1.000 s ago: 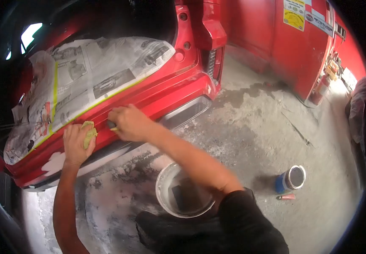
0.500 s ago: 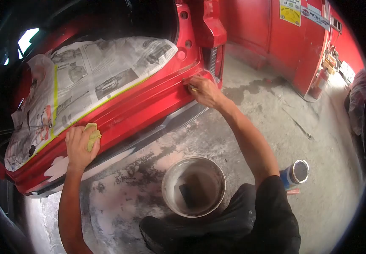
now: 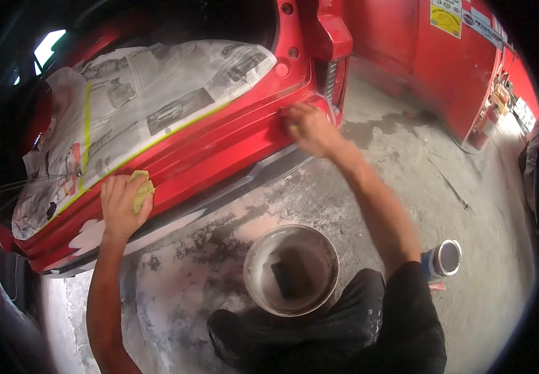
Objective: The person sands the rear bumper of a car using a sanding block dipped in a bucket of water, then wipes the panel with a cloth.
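My left hand (image 3: 120, 209) is closed on a crumpled yellow cloth (image 3: 143, 192) and rests against the left part of a red car's rear sill (image 3: 216, 149). Farther right along the same sill, my right hand (image 3: 315, 129) presses on the painted surface near the corner. Its fingers are bent together and smeared by motion; a small dark piece shows at their tips, its kind unclear. Newspaper sheets (image 3: 182, 81), edged with yellow-green tape (image 3: 191, 128), cover the opening above the sill. A pale filler-like patch (image 3: 89, 237) lies below my left hand.
A round bucket (image 3: 250, 249) with murky contents and a dark rectangular block (image 3: 289, 279) stands between the car and my knees. A blue can (image 3: 430, 265) sits to my right. A thin rod (image 3: 449, 182) lies on the floor. Behind is a red wall (image 3: 400, 56) with a fire extinguisher (image 3: 485, 124).
My right hand has moved slightly along the sill and is now blurred. The whole view has shifted a little. My left hand keeps its hold on the yellow cloth.
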A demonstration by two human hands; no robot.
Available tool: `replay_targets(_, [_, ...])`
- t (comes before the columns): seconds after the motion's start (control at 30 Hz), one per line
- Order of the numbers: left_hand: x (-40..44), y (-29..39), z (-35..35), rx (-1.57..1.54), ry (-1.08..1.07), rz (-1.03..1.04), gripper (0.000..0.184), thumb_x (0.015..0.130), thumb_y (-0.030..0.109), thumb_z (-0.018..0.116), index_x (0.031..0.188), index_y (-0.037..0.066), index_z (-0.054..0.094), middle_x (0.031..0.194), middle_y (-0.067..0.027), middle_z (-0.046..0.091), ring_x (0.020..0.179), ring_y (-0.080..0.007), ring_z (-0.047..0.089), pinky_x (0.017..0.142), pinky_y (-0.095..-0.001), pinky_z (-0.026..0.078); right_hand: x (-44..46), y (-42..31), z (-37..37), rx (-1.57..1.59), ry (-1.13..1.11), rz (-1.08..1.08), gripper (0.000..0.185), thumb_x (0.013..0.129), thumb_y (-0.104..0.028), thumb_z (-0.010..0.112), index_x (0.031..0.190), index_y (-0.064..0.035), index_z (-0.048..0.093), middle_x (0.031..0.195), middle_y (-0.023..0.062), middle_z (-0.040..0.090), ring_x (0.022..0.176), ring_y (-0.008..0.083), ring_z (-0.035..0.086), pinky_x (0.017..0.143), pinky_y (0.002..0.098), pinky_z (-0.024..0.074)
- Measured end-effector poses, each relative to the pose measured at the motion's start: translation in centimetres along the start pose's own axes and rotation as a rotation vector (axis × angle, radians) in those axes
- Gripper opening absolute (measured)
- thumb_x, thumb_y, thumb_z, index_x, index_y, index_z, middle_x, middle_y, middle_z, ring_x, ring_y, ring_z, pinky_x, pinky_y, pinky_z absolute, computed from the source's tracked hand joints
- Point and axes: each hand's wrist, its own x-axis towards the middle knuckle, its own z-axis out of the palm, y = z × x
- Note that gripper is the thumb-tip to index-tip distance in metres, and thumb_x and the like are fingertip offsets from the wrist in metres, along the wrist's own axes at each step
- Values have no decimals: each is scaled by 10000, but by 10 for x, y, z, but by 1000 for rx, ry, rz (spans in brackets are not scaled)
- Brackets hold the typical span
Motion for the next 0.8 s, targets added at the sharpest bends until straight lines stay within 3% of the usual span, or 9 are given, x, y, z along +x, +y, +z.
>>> replay_targets(0.07, [2, -1, 1, 9, 1, 9, 388, 775, 220, 774, 1140, 116, 691, 1036, -99, 618, 949, -307, 578, 832, -452, 435, 7, -55, 13, -100, -130, -7, 221, 806, -125, 651, 990, -13, 699, 999, 178, 663, 974, 381, 657, 931, 486, 534])
replay_targets(0.1, [1, -1, 1, 26, 0, 12, 391, 776, 223, 774, 1142, 117, 690, 1033, -99, 617, 950, -307, 578, 835, -453, 435, 8, -93, 42, -14, 91, -67, 202, 780, -174, 694, 936, -46, 688, 962, 145, 643, 979, 337, 641, 963, 511, 498])
replay_targets(0.2, [-1, 2, -1, 30, -26, 1, 400, 789, 232, 765, 1165, 119, 687, 1019, -102, 608, 956, -307, 578, 852, -451, 431, 28, -179, 79, 152, 101, -138, 346, 853, -366, 710, 1007, -57, 736, 1088, 123, 693, 1147, 276, 628, 1106, 569, 397])
replay_targets(0.33, [0, 2, -1, 34, -21, 12, 397, 797, 226, 761, 1172, 119, 687, 1021, -103, 606, 964, -309, 576, 865, -450, 430, 17, -132, 62, 124, 151, -56, 252, 900, -313, 701, 1006, -85, 717, 1094, 117, 708, 1107, 287, 660, 1109, 555, 409])
replay_targets(0.47, [0, 0, 2, 20, 9, 23, 402, 793, 222, 767, 1173, 119, 689, 1019, -101, 607, 964, -310, 576, 864, -453, 435, -6, -20, 13, -57, 182, 287, 276, 933, -318, 652, 1066, -79, 691, 1070, 168, 726, 1123, 326, 671, 1111, 573, 389])
replay_targets(0.57, [-1, 0, 1, 21, 6, 23, 404, 789, 221, 771, 1170, 119, 689, 1019, -101, 607, 963, -310, 577, 861, -455, 440, 22, -30, 2, 93, 235, 524, 278, 924, -187, 642, 1144, -19, 669, 1151, 207, 705, 1147, 383, 657, 1079, 568, 432])
replay_targets(0.67, [-3, 2, 2, 28, 28, 21, 398, 787, 220, 772, 1163, 119, 688, 1022, -102, 605, 967, -313, 575, 862, -459, 442, 49, -67, 53, 209, 974, 516, 395, 904, -86, 620, 1269, 63, 600, 1239, 297, 647, 1187, 471, 615, 1083, 558, 451])
replay_targets(0.73, [-3, -2, 3, 35, 31, 29, 395, 790, 224, 769, 1161, 119, 687, 1025, -103, 603, 970, -315, 574, 865, -463, 442, 67, -113, 91, 301, 949, 613, 569, 918, -30, 577, 1432, 161, 423, 1414, 392, 496, 1337, 540, 487, 1187, 553, 349])
replay_targets(0.8, [-5, -2, 6, 40, 31, 25, 392, 797, 234, 765, 1163, 118, 685, 1028, -105, 602, 972, -319, 572, 868, -467, 441, 99, -184, 132, 429, 1024, 785, 680, 1007, -122, 538, 1518, 199, 225, 1581, 427, 245, 1488, 555, 262, 1251, 534, 228])
